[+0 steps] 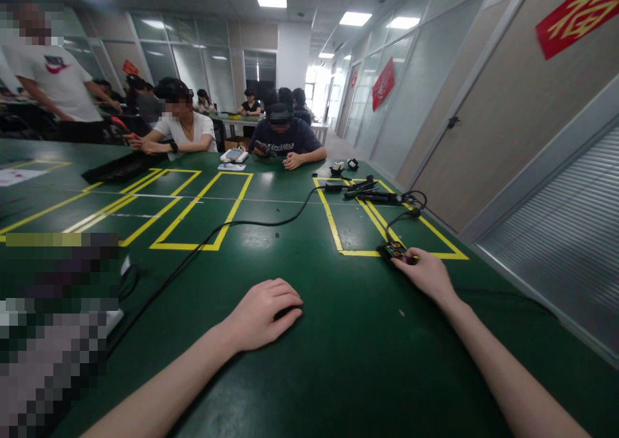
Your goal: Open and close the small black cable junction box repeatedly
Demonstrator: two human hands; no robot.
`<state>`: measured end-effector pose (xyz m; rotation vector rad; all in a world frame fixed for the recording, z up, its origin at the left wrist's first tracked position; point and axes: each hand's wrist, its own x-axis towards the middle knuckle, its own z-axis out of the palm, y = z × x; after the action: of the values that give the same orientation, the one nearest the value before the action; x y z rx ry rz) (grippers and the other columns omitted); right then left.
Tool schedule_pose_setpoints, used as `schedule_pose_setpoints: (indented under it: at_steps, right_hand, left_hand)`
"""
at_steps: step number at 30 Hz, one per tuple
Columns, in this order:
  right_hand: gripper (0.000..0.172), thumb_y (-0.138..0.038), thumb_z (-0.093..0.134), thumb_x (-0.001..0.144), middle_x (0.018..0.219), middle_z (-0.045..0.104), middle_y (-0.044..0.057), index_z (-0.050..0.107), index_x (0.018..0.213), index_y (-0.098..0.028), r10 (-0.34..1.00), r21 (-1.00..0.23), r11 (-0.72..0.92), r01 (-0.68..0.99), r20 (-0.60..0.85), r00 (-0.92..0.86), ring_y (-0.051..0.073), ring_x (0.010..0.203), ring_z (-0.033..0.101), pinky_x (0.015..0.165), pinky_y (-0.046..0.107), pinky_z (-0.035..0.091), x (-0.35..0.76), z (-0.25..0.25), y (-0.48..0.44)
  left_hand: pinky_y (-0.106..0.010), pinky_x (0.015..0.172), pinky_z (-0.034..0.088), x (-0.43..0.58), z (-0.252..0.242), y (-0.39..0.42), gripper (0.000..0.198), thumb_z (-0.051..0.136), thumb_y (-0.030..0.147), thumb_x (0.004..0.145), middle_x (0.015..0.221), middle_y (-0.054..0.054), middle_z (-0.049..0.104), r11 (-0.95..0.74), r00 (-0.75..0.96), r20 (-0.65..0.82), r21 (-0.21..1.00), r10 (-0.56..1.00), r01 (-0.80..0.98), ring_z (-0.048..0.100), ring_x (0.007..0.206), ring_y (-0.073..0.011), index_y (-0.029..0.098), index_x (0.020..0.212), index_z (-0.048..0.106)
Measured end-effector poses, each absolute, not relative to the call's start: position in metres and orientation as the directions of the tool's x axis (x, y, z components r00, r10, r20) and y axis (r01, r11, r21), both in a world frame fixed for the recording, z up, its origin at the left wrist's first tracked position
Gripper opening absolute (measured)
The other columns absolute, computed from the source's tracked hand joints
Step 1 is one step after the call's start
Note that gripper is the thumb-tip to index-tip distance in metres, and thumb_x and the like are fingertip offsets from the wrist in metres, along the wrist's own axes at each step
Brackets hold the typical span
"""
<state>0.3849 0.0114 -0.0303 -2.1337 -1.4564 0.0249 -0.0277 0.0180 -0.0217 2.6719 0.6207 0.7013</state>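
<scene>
My left hand (265, 312) rests on the green tabletop (329, 373), palm down, its fingers lightly bent and the thumb apart from them. Nothing shows in it. Farther right, my right hand (428, 273) has its thumb and fingers closed on the near end of a small black device (393, 251) with orange ring shapes on its top. The fingers partly hide this device, and its exact kind is unclear. From its far side a black cable (394, 222) runs toward a heap of black gear (374, 196).
Yellow tape rectangles (186, 247) mark the table. A long black cord (261, 224) crosses it toward a pixelated area at left. A black tray (123, 167) and a white device (235, 155) lie farther back. Two people sit opposite; another person stands at left. A door (483, 102) is at right.
</scene>
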Motion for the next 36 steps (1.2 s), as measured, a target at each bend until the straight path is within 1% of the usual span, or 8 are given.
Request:
schedule_pose_setpoints:
  at_steps: [5,9,14,18,22,27,31,36]
  right_hand:
    - [0.026,-0.038,0.068,0.079,0.068,0.062,0.001,0.049,0.066,-0.024,0.931,-0.525,0.109,0.844,0.351,0.098,0.019,0.063,0.059,0.059,0.028,0.041,0.295,-0.036,0.003]
    - [0.021,-0.019,0.067,0.08,0.077,0.064,-0.001,0.049,0.069,-0.022,0.884,-0.628,0.459,0.628,0.393,-0.253,0.016,0.07,0.061,0.065,0.026,0.044,0.223,-0.038,-0.025]
    - [0.031,-0.017,0.081,0.073,0.075,0.065,-0.003,0.051,0.069,-0.022,0.766,-0.675,0.595,0.435,0.314,-0.561,0.014,0.067,0.06,0.06,0.024,0.043,0.182,-0.036,-0.048]
    - [0.029,-0.016,0.08,0.073,0.073,0.064,-0.004,0.051,0.071,-0.023,0.766,-0.638,0.614,0.465,0.337,-0.547,0.013,0.064,0.06,0.06,0.024,0.043,0.187,-0.033,-0.045]
    - [0.022,-0.019,0.078,0.076,0.076,0.067,-0.003,0.057,0.08,-0.023,0.82,-0.587,0.568,0.578,0.339,-0.462,0.015,0.067,0.064,0.06,0.024,0.045,0.195,-0.028,-0.043]
    - [0.035,-0.019,0.076,0.079,0.093,0.079,-0.001,0.061,0.11,-0.025,0.88,-0.709,0.461,0.533,0.286,-0.38,0.018,0.081,0.076,0.069,0.025,0.054,0.194,-0.023,-0.048]
    - [0.032,-0.023,0.072,0.084,0.102,0.08,0.003,0.065,0.116,-0.024,0.813,-0.591,0.58,0.56,0.383,-0.439,0.021,0.086,0.078,0.074,0.028,0.057,0.194,-0.023,-0.05]
    - [0.029,-0.025,0.071,0.087,0.107,0.08,0.005,0.067,0.116,-0.023,0.77,-0.512,0.638,0.575,0.446,-0.457,0.021,0.093,0.078,0.08,0.029,0.059,0.195,-0.027,-0.046]
  left_hand:
    - [-0.038,0.094,0.056,-0.029,-0.019,0.017,0.024,0.054,0.03,0.104,0.117,-0.007,0.076,-0.859,0.778,0.404,0.394,0.481,0.327,0.07,0.109,-0.0225,0.02,0.119,0.07]
    - [-0.043,0.099,0.054,-0.03,-0.017,0.013,0.046,0.066,0.044,0.095,0.13,-0.013,0.07,-0.886,0.736,0.511,0.374,0.444,0.275,0.067,0.117,-0.0278,0.019,0.133,0.062]
    - [-0.035,0.072,0.05,-0.029,-0.021,0.004,0.056,0.075,0.07,0.078,0.083,-0.005,0.07,-0.894,0.771,0.497,0.401,0.398,0.202,0.065,0.075,-0.0206,0.018,0.097,0.066]
    - [-0.033,0.068,0.045,-0.028,-0.024,0.002,0.046,0.078,0.063,0.079,0.077,-0.002,0.068,-0.899,0.804,0.445,0.369,0.393,0.235,0.063,0.071,-0.0187,0.02,0.089,0.064]
    - [-0.034,0.077,0.047,-0.029,-0.021,0.004,0.048,0.078,0.058,0.081,0.09,-0.004,0.073,-0.891,0.813,0.402,0.353,0.421,0.287,0.068,0.081,-0.0215,0.021,0.11,0.067]
    - [-0.038,0.088,0.05,-0.029,-0.017,0.006,0.045,0.078,0.053,0.082,0.097,-0.006,0.075,-0.868,0.798,0.379,0.364,0.468,0.337,0.069,0.09,-0.0247,0.02,0.112,0.067]
    - [-0.042,0.1,0.05,-0.027,-0.015,0.007,0.037,0.079,0.044,0.082,0.109,-0.007,0.076,-0.847,0.783,0.367,0.392,0.502,0.36,0.07,0.104,-0.0269,0.02,0.108,0.068]
    - [-0.045,0.107,0.05,-0.029,-0.015,0.008,0.053,0.079,0.049,0.083,0.125,-0.01,0.073,-0.839,0.798,0.336,0.416,0.5,0.351,0.068,0.115,-0.0286,0.021,0.126,0.066]
